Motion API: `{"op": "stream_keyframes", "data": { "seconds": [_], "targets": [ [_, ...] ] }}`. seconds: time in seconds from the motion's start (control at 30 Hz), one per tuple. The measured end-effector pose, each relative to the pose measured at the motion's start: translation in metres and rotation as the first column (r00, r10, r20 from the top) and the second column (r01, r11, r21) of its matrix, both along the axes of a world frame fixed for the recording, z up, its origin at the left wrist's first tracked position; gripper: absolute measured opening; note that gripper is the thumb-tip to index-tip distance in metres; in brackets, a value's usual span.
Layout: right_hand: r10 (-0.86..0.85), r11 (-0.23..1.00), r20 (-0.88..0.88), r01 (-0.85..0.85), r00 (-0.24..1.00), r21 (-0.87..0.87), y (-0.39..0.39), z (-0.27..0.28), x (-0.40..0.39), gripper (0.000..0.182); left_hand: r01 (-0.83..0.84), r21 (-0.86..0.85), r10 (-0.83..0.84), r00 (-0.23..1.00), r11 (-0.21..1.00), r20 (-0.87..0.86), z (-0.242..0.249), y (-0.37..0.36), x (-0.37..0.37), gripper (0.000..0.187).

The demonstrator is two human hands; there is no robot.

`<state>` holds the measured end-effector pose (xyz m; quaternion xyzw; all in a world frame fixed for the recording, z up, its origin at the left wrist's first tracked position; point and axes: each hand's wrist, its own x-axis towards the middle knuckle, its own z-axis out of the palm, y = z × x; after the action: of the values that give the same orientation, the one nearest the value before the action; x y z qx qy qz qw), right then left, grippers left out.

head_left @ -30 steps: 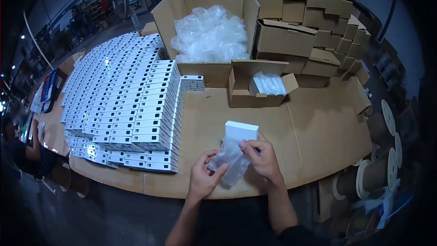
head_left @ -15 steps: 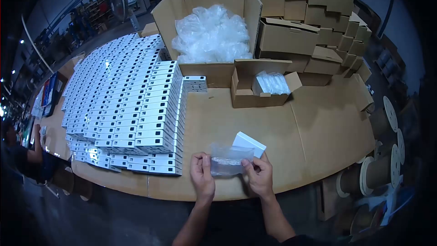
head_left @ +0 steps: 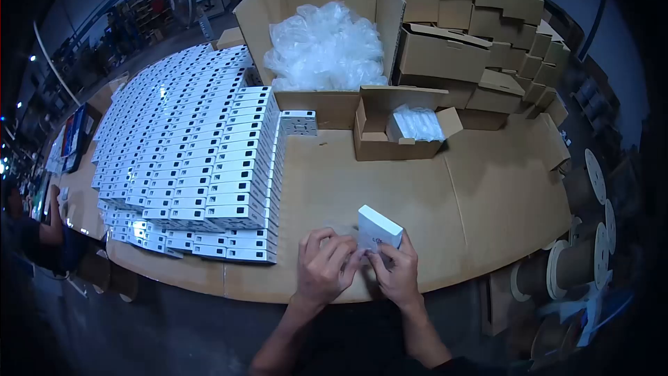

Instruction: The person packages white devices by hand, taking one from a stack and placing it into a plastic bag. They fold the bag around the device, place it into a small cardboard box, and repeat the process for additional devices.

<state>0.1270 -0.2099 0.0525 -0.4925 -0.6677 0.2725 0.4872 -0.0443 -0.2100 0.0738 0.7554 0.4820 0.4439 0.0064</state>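
My right hand (head_left: 396, 270) holds a flat white box (head_left: 379, 227) upright near the front edge of the table. My left hand (head_left: 322, 264) is closed around a clear plastic bag (head_left: 342, 228), mostly hidden behind its fingers. The fingertips of both hands meet at the lower left corner of the box. Left of them stand tall stacks of white boxes (head_left: 229, 167) with dark square ports. Farther back, an open cardboard box (head_left: 390, 151) holds white items wrapped in clear plastic (head_left: 417, 125).
A large carton (head_left: 316, 106) full of clear plastic bags (head_left: 323, 49) stands at the back. Brown cardboard boxes (head_left: 445, 56) are piled at the back right. One white box (head_left: 299, 122) lies beside the stacks. Another person (head_left: 52, 230) is at the far left; cable spools (head_left: 584, 257) stand at the right.
My left hand has moved right and turned over the bag, which was spread between both hands and is now bunched. The white box has tilted more upright in my right hand.
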Motion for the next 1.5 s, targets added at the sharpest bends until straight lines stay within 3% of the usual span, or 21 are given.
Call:
{"op": "stream_keyframes", "data": {
  "seconds": [0.17, 0.27, 0.4, 0.5, 0.53, 0.63, 0.67, 0.77, 0.8, 0.87, 0.9, 0.93, 1.03, 1.07, 1.17, 1.27, 1.37, 1.5],
  "targets": [
    [0.117, 0.992, 0.098, -0.112, 0.988, -0.058, -0.001, 0.012, 0.008, 0.013, 0.025, -0.032, -0.026, 0.999, 0.999, -0.034, 0.004, 0.001, -0.007, 0.006],
    [0.184, 0.975, 0.096, -0.169, 0.978, -0.145, -0.002, 0.018, 0.013, 0.013, 0.143, -0.267, -0.11, 0.985, 0.953, 0.133, 0.002, 0.005, -0.02, 0.01],
    [0.223, 0.949, 0.084, -0.197, 0.971, -0.247, -0.002, 0.019, 0.019, 0.014, 0.174, -0.544, 0.027, 0.94, 0.821, 0.341, 0.001, 0.006, -0.028, 0.014],
    [0.199, 0.96, 0.036, -0.188, 0.979, -0.209, -0.002, 0.007, 0.019, 0.014, 0.283, -0.556, 0.21, 0.719, 0.782, 0.662, 0.001, 0.006, -0.022, 0.025],
    [0.164, 0.969, 0.021, -0.157, 0.986, -0.192, -0.001, 0.005, 0.018, 0.014, 0.264, -0.441, 0.175, 0.657, 0.858, 0.733, -0.015, 0.009, -0.023, 0.019],
    [0.025, 0.997, 0.007, -0.025, 1.0, -0.069, 0.002, -0.002, 0.013, 0.014, 0.104, -0.028, -0.019, 0.425, 0.994, 0.905, -0.039, 0.021, -0.018, 0.033],
    [-0.026, 1.0, 0.002, 0.026, 1.0, -0.016, 0.002, -0.004, 0.012, 0.014, 0.198, -0.061, -0.014, 0.358, 0.978, 0.934, -0.056, 0.017, -0.022, 0.061],
    [-0.073, 0.997, -0.074, 0.072, 0.995, -0.019, 0.001, -0.008, 0.005, 0.014, 0.574, -0.256, 0.088, 0.304, 0.778, 0.949, -0.056, 0.0, -0.008, 0.079],
    [-0.035, 0.999, -0.065, 0.033, 0.997, -0.043, 0.002, -0.008, 0.004, 0.013, 0.598, -0.357, 0.108, 0.411, 0.718, 0.905, -0.046, -0.005, -0.007, 0.078],
    [0.038, 0.995, -0.048, -0.043, 0.998, -0.094, 0.001, -0.007, 0.005, 0.013, 0.544, -0.446, 0.181, 0.471, 0.711, 0.863, -0.052, -0.004, -0.003, 0.068],
    [0.023, 0.993, -0.136, -0.038, 0.99, -0.108, 0.0, -0.007, 0.005, 0.015, 0.517, -0.488, 0.216, 0.498, 0.704, 0.84, -0.052, -0.004, -0.001, 0.063],
    [0.007, 0.992, -0.222, -0.034, 0.975, -0.12, 0.0, -0.006, 0.006, 0.018, 0.449, -0.392, 0.14, 0.498, 0.803, 0.856, -0.051, -0.001, 0.0, 0.051],
    [-0.025, 0.991, -0.339, -0.02, 0.94, -0.129, 0.015, -0.002, 0.025, 0.03, 0.438, -0.343, 0.092, 0.499, 0.831, 0.862, -0.043, -0.005, -0.006, 0.047],
    [-0.042, 0.994, -0.409, -0.003, 0.911, -0.108, 0.024, 0.002, 0.03, 0.042, 0.413, -0.362, 0.087, 0.552, 0.835, 0.829, -0.046, -0.007, -0.008, 0.045],
    [0.128, 0.991, -0.624, -0.085, 0.771, 0.098, 0.041, 0.051, 0.027, 0.057, 0.354, -0.408, 0.058, 0.692, 0.842, 0.72, -0.058, -0.009, -0.015, 0.044],
    [0.218, 0.967, -0.468, -0.126, 0.857, 0.22, 0.056, 0.064, 0.035, 0.062, 0.305, -0.425, 0.032, 0.78, 0.852, 0.624, -0.059, -0.014, -0.017, 0.045],
    [0.345, 0.915, -0.25, -0.264, 0.905, 0.307, 0.062, 0.078, 0.035, 0.053, 0.247, -0.388, 0.026, 0.815, 0.888, 0.579, -0.051, -0.009, -0.016, 0.04],
    [0.574, 0.799, -0.203, -0.488, 0.793, 0.351, 0.073, 0.086, 0.029, 0.045, 0.225, -0.397, 0.043, 0.824, 0.89, 0.564, -0.045, -0.008, -0.018, 0.041]
  ]
}}
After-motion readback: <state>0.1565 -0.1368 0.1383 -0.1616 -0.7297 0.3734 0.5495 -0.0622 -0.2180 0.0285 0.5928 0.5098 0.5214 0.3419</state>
